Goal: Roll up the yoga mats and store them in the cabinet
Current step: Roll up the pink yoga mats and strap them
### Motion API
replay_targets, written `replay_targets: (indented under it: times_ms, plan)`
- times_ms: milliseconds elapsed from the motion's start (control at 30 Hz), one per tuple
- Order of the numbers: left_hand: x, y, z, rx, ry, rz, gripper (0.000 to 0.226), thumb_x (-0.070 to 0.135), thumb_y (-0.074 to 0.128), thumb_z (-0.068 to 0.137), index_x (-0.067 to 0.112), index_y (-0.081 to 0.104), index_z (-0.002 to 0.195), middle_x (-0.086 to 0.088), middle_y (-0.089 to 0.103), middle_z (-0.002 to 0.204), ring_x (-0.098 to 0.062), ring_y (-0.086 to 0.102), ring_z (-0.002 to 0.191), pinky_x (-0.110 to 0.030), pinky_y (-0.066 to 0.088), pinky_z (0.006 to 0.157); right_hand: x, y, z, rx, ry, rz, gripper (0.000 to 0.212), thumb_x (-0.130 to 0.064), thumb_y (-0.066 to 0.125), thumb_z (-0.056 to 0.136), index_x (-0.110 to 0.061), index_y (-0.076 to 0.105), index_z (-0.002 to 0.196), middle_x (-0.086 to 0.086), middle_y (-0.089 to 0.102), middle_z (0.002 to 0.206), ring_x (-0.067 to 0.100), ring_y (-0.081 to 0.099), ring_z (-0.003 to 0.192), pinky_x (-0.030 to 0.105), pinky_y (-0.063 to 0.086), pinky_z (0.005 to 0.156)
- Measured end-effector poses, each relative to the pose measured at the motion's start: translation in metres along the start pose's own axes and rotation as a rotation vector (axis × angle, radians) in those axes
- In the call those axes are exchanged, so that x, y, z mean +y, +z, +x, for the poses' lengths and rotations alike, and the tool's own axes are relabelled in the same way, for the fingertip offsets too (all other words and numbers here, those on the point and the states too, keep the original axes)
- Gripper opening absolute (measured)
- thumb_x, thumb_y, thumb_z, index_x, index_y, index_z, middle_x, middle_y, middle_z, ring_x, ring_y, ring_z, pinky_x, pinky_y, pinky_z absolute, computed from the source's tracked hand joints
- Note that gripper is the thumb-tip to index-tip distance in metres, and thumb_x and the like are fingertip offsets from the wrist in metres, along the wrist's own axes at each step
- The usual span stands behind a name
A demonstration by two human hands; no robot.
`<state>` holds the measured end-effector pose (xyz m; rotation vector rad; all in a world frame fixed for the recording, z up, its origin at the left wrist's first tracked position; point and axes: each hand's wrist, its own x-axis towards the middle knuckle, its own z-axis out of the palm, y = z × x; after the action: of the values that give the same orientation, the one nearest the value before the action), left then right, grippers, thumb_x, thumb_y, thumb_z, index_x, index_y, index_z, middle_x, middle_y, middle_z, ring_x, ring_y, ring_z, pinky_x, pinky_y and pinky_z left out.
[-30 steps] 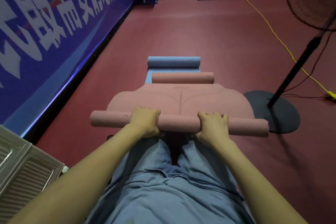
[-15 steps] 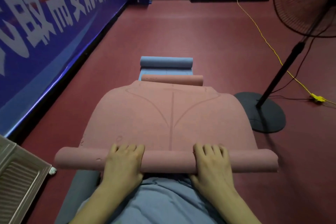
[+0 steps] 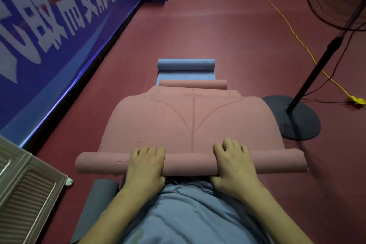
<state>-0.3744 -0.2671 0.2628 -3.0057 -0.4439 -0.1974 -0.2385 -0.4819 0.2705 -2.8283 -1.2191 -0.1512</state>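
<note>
Stretching away from the person across the dark red floor (image 3: 227, 31), the pink yoga mat (image 3: 190, 123) lies partly unrolled, its near end wound into a thick roll and its far end curled into a smaller roll. The blue banner (image 3: 49, 31) with large white characters runs along the wall left of the mat; its top and near end are cut off, so the text cannot be read whole. Right of the mat stands a pedestal fan (image 3: 309, 89) — the round base nearly touches the mat's right edge, and the grille is cropped by the frame. A louvred cabinet door (image 3: 29, 194) shows only as a corner, down to the left of the mat. A grey rolled mat (image 3: 99, 196) lies just behind the near roll, mostly hidden under the person's left arm and blue-grey clothing. Beyond the mat's far roll, touching it, a blue yoga mat (image 3: 186, 65) lies with its far end rolled; its flat part is largely covered. A yellow cable (image 3: 293, 31) trails over the floor to the right of the mat. The left hand (image 3: 145, 164) and right hand (image 3: 234, 161) both rest on top of the near roll, fingers curved over it and thumbs tucked beneath — each grips the roll.
</note>
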Motion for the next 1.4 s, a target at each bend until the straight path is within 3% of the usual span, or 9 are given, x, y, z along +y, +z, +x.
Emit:
replay_targets:
  times_ms: [133,267,367,500,633,900,1033,1167,1400]
  plan:
    - [0.014,0.004,-0.006,0.152,-0.106,-0.105,0.067,0.01,0.077,0.04,0.015,0.063,0.105,-0.011,0.051,0.103,-0.033,0.045,0.087,-0.044,0.036,0.077,0.006,-0.017,0.017,-0.215,-0.051,0.017,0.05,-0.049,0.063,0.068,-0.023,0.044,0.105,0.002,0.043,0.109,0.028,0.044,0.105,0.04,0.03,0.079]
    - [0.028,0.01,-0.013,0.256,-0.012,-0.079,0.082,-0.001,0.076,0.04,0.006,0.054,0.119,-0.015,0.047,0.102,-0.035,0.042,0.09,-0.048,0.034,0.089,0.012,-0.029,0.04,-0.418,-0.038,0.123,0.054,-0.039,0.071,0.067,-0.019,0.051,0.114,0.006,0.048,0.116,0.029,0.048,0.112,0.039,0.036,0.085]
    - [0.022,0.014,-0.009,0.26,0.038,-0.064,0.076,0.002,0.074,0.049,0.005,0.055,0.123,-0.016,0.05,0.107,-0.038,0.048,0.094,-0.051,0.037,0.098,0.017,-0.033,0.063,-0.592,-0.031,0.202,0.057,-0.037,0.081,0.061,-0.018,0.058,0.109,0.006,0.057,0.115,0.029,0.056,0.106,0.038,0.049,0.086]
    - [0.014,0.016,0.0,0.181,0.056,-0.047,0.074,0.017,0.076,0.055,0.008,0.059,0.126,-0.013,0.054,0.109,-0.037,0.053,0.094,-0.049,0.041,0.093,0.023,-0.027,0.081,-0.715,-0.035,0.292,0.057,-0.037,0.084,0.054,-0.021,0.056,0.101,0.006,0.06,0.112,0.026,0.054,0.1,0.043,0.053,0.085]
    - [0.006,0.012,0.016,0.131,0.097,-0.016,0.077,0.034,0.081,0.05,0.013,0.06,0.121,-0.009,0.055,0.1,-0.032,0.054,0.084,-0.045,0.045,0.079,0.028,-0.018,0.075,-0.534,-0.033,0.38,0.067,-0.042,0.084,0.052,-0.026,0.044,0.103,-0.005,0.045,0.107,0.019,0.036,0.103,0.041,0.044,0.09]
    - [-0.006,0.008,0.043,-0.002,0.15,0.051,0.068,0.049,0.084,0.039,0.023,0.06,0.096,0.0,0.054,0.082,-0.028,0.059,0.069,-0.036,0.043,0.063,0.01,-0.025,0.065,-0.351,-0.136,0.051,0.052,-0.048,0.072,0.064,-0.023,0.042,0.099,0.0,0.054,0.112,0.026,0.04,0.106,0.038,0.032,0.084]
    - [-0.008,-0.012,0.068,-0.204,0.101,0.027,0.064,0.06,0.08,0.061,0.026,0.054,0.107,0.0,0.064,0.105,-0.03,0.065,0.097,-0.038,0.042,0.077,0.001,-0.023,0.07,-0.326,-0.109,0.008,0.053,-0.044,0.076,0.068,-0.022,0.048,0.107,0.004,0.057,0.123,0.029,0.046,0.114,0.041,0.037,0.092]
    - [-0.013,-0.026,0.084,-0.346,0.129,-0.037,0.069,0.068,0.082,0.059,0.029,0.054,0.107,0.003,0.068,0.113,-0.026,0.064,0.102,-0.036,0.04,0.071,-0.001,-0.014,0.065,-0.199,-0.065,0.02,0.056,-0.044,0.074,0.07,-0.019,0.049,0.114,0.005,0.054,0.122,0.029,0.044,0.115,0.039,0.036,0.089]
    - [-0.015,-0.025,0.09,-0.374,0.117,-0.048,0.069,0.068,0.083,0.06,0.026,0.055,0.108,0.001,0.069,0.112,-0.027,0.065,0.102,-0.035,0.043,0.072,-0.003,0.008,0.052,0.077,0.031,0.024,0.073,-0.038,0.086,0.035,-0.02,0.049,0.096,0.007,0.051,0.093,0.031,0.049,0.082,0.04,0.04,0.065]
